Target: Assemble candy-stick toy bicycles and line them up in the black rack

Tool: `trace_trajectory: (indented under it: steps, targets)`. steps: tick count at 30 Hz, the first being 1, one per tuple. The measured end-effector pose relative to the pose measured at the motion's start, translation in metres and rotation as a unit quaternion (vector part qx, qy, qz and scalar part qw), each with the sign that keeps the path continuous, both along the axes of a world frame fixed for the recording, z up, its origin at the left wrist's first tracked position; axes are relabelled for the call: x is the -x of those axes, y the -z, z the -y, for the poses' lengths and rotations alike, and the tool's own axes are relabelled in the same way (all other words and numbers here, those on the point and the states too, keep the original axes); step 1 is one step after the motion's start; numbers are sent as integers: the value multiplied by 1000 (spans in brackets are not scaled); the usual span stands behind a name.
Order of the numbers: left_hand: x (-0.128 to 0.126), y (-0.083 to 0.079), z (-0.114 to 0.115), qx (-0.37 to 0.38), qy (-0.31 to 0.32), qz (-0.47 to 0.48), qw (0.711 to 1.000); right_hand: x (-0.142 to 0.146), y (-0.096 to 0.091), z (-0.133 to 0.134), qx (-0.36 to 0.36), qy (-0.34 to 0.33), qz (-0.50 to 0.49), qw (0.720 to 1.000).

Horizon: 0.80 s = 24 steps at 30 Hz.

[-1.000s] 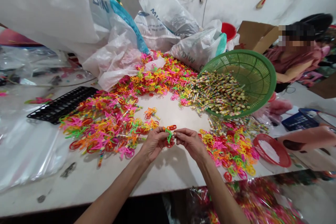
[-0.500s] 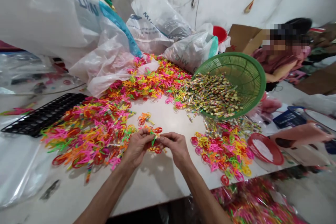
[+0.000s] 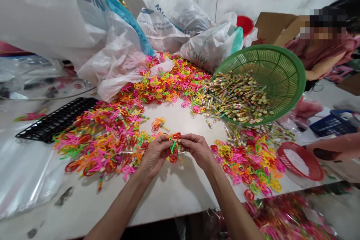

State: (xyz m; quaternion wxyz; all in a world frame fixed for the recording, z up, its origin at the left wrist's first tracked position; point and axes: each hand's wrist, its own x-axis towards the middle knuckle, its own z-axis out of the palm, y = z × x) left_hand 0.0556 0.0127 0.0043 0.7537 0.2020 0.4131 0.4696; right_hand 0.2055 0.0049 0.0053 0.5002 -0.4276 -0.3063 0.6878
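My left hand [image 3: 154,156] and my right hand [image 3: 197,149] meet over the white table [image 3: 174,191], both pinched on a small plastic toy [image 3: 173,146] with red loops and a green stem. A big heap of bright plastic loop toys [image 3: 112,135] lies to the left and behind. A smaller heap [image 3: 250,161] lies to the right of my right hand. A tilted green basket [image 3: 278,71] spills thin striped candy sticks [image 3: 236,97] onto the table.
A black slotted tray [image 3: 53,120] lies at the left. Several large plastic bags [image 3: 118,37] crowd the back. A red dish of white powder [image 3: 299,161] and a blue basket [image 3: 333,123] sit at the right, near another person's forearm [image 3: 334,147]. A person sits at the far right.
Both hands stay pinched on the same small toy, working it between the fingertips. The camera view has shifted a little; the heaps and basket have not moved.
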Motion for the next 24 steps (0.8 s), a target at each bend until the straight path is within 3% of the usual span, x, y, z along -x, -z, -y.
trace_trajectory:
  steps: [15,22,24]
  targets:
    - [6,-10,14,-40,1,21,999,7,-12,22,-25,11,26,999]
    - [15,-8,20,-110,-77,-55,989,34,-17,32,-103,80,225,966]
    - [21,-5,19,-129,-98,-91,983,38,-14,29,-97,46,240,965]
